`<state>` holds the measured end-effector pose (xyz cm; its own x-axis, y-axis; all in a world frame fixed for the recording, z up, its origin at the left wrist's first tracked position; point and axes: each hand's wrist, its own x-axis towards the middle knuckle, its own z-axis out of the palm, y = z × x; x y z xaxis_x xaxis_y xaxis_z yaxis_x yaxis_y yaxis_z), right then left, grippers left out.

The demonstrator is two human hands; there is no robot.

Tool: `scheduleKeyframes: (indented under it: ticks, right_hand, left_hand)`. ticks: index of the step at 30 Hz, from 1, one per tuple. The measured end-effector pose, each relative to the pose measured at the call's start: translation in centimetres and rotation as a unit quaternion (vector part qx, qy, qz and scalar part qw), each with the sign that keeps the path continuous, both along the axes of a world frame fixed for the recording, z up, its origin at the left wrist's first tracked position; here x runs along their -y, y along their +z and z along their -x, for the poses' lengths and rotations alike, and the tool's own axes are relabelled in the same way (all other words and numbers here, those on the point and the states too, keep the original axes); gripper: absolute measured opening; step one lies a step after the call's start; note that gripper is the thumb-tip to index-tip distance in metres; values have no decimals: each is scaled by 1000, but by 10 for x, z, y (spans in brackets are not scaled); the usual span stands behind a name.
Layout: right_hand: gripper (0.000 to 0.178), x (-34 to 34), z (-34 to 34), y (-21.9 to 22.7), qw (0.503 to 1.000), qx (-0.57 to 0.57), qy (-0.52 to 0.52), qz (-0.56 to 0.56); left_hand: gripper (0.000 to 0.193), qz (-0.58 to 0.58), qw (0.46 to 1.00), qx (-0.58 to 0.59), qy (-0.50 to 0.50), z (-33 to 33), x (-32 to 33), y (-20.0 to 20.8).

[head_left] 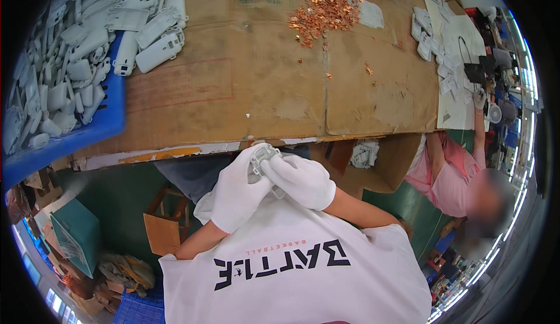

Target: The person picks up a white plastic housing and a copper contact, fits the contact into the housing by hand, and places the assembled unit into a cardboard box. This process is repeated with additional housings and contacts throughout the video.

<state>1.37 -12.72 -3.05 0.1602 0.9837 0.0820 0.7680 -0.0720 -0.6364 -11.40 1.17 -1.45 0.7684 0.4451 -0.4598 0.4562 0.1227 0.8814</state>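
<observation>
A white plastic housing [265, 156] is held up in front of my chest, just off the near edge of the table. My left hand [236, 195], in a white glove, is closed around its left side. On the other side my gloved right hand [304, 183] grips it, with fingertips pressed onto its face. Most of the housing is covered by my fingers. Similar white housings [162, 49] lie on the table at the far left. Beyond my hands, small copper-coloured metal pieces [324, 11] are heaped on the cardboard.
Cardboard [274, 90] covers the table. A blue crate [108, 128] full of white housings stands at the left. More white parts [449, 73] lie at the far right, near a co-worker in pink [449, 175]. Below are an open carton [382, 178] and a wooden stool [163, 230].
</observation>
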Motion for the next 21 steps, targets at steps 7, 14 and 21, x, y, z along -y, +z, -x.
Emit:
scheduleKeyframes:
  ticks: [7,14,21]
  right_hand:
    - [31,-2,1,-6,998,-57,-24,30]
    - [31,4,0,-12,1000,-22,-15,10]
    - [49,-12,-26,8,993,27,-71,-90]
  left_hand:
    - [44,-14,1000,-26,-10,-7,-1,2]
    - [41,-45,998,-41,-20,-12,8,-1]
    - [51,-68,996,38,38,-38,-5,12]
